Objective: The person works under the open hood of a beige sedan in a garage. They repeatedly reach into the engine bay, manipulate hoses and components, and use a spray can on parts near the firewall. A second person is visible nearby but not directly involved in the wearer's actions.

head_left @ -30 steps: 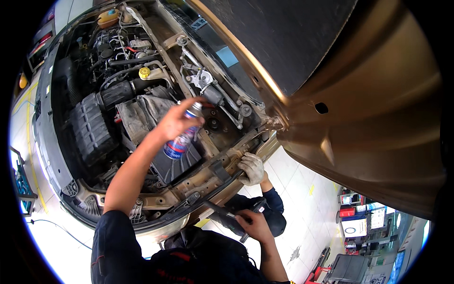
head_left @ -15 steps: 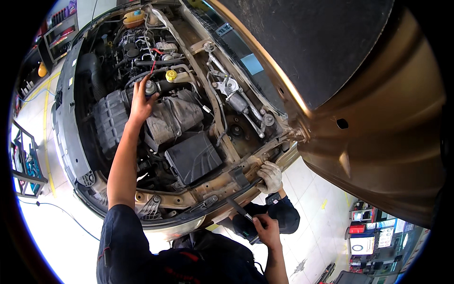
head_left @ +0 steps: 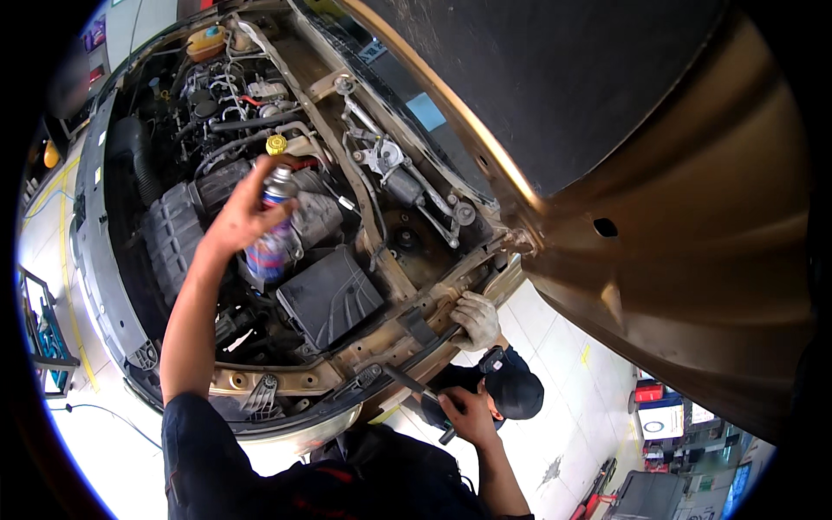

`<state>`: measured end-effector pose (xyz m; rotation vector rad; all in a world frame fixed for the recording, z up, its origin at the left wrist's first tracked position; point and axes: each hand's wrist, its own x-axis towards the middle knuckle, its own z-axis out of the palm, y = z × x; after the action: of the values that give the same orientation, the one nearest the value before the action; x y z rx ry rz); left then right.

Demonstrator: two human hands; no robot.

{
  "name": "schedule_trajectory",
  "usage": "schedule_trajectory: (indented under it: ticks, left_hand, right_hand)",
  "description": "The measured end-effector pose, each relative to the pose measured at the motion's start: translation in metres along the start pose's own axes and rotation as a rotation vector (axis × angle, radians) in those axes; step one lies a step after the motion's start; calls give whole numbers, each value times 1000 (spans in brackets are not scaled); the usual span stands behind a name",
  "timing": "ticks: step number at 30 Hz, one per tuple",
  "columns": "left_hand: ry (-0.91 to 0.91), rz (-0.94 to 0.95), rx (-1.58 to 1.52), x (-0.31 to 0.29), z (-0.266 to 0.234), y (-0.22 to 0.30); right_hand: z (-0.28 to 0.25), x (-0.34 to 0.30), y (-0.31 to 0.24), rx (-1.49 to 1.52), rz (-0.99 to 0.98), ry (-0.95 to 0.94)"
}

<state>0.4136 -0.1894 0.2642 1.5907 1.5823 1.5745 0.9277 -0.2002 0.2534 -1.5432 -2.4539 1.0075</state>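
My left hand [head_left: 243, 217], fingers curled round it, holds an aerosol can [head_left: 267, 251] with a silver top and a blue, purple and red body, tilted above the engine bay. A red straw shows by its nozzle. Below the can are a black engine-bay box [head_left: 329, 299] and a dusty dark cover. At the car's near side, my right hand [head_left: 468, 414] closes on a long dark rod-like tool [head_left: 407, 381]; its exact kind is unclear. Close by, another person's gloved hand [head_left: 476, 321] rests on the fender edge.
The raised gold-brown hood [head_left: 702, 243] fills the right side. A co-worker in a black cap [head_left: 514, 392] crouches beside the fender. Wiper linkage [head_left: 386, 160] and a yellow cap [head_left: 276, 144] lie ahead. A tool cart [head_left: 48, 347] stands at left, a cable on the floor.
My left hand has drawn back toward me with the can, which now shows its body. The view has shifted a little. The co-worker's capped head has come into view beside my right hand.
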Motion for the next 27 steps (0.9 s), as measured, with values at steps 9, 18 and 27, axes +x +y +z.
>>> schedule_trajectory:
  ticks: [9,18,27]
  left_hand:
    - [-505,356,402,-18,128,39]
    - [-590,665,884,6,229,-5]
    - [-885,587,908,3,275,15]
  right_hand:
    - [6,18,-23,-27,-181,-92]
    - [2,-8,-3,26,-210,-75]
    - [-16,-58,46,121,-178,-17]
